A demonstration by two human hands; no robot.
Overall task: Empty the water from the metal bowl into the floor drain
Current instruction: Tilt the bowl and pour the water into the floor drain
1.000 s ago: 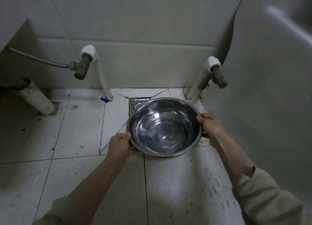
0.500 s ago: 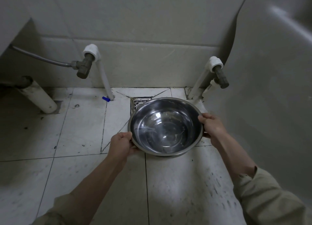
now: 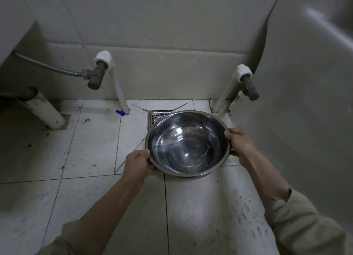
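Metal bowl point(image 3: 188, 144) covers most of floor drain point(image 3: 157, 117); only its far-left corner is exposed. White pipes point(image 3: 119, 91) and valve point(image 3: 249, 88) flank it. Near floor point(image 3: 86, 149) tiles open.

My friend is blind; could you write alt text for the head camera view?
Two hands, left hand and right hand, hold a metal bowl by its rim above a floor drain in a tiled floor.

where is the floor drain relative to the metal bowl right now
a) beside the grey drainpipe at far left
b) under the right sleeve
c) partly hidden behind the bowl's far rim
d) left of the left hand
c, the floor drain grate peeks out past the far left rim of the metal bowl, held by the left hand and right hand.
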